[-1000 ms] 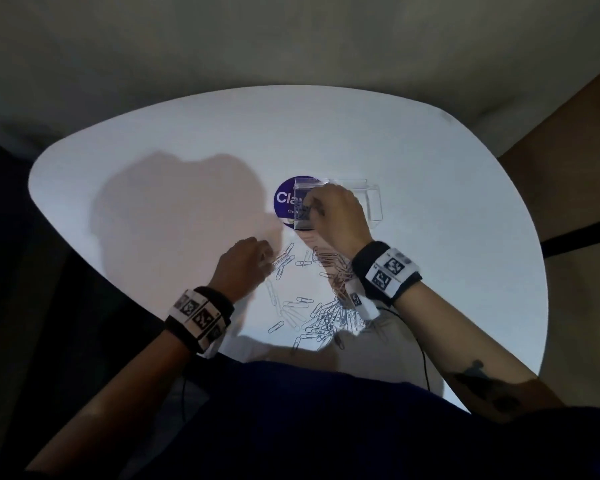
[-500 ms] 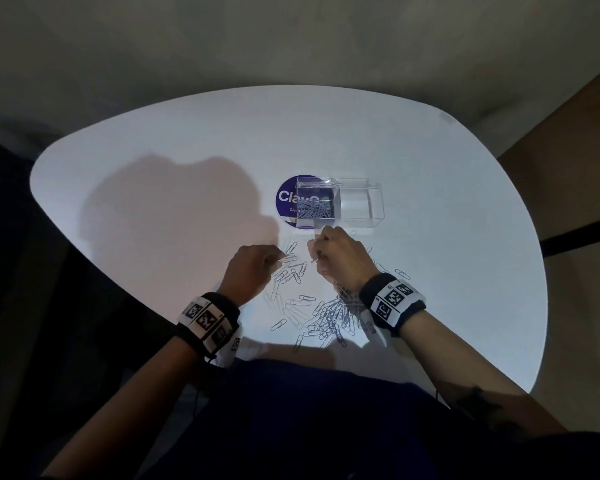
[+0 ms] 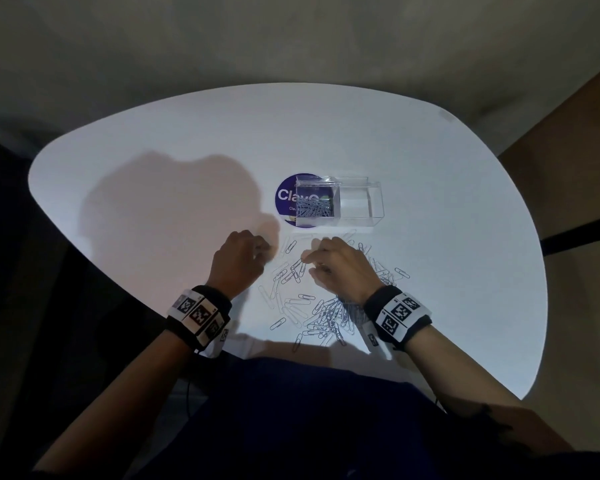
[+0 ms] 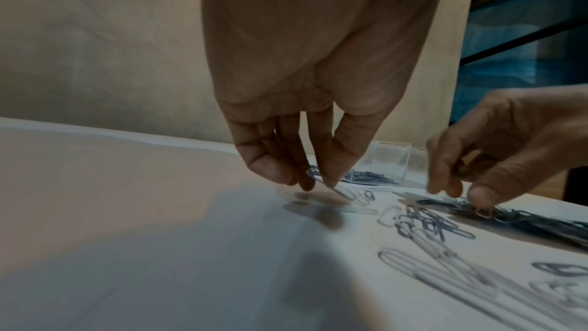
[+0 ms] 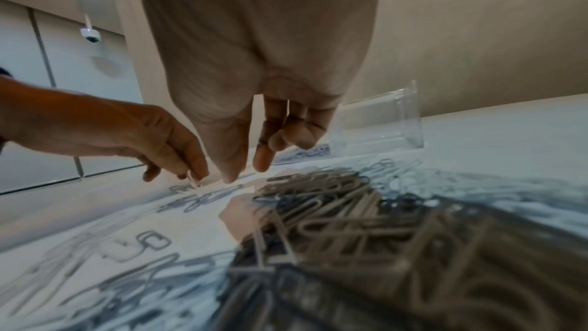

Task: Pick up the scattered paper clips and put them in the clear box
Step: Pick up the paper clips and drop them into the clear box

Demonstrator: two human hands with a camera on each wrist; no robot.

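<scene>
So far: I am getting only a small share done, a modest heap of clips is lying in the left half of the box (image 3: 340, 202).
Box: I am seeing it sitting open on the table (image 3: 465, 237), partly over a purple sticker (image 3: 286, 195), just beyond both hands; its right half is looking bare.
Clips (image 3: 326, 313): I am counting most of them as still out, scattering between my wrists and piling thickest under the right wrist.
Left hand (image 3: 238, 259): I am pinching one clip between thumb and fingertips, tip just off the table in the left wrist view.
Right hand (image 3: 340, 265): I am curling the thumb and forefinger down over the pile; the left wrist view seems to show a clip nipped at the fingertips, though blur is leaving me unsure.
Left to do: I am judging many more trips are waiting, since the loose heap is far outweighing what the box is holding.
Next: I am expecting to carry the pinched clip across to the box and drop it in.
</scene>
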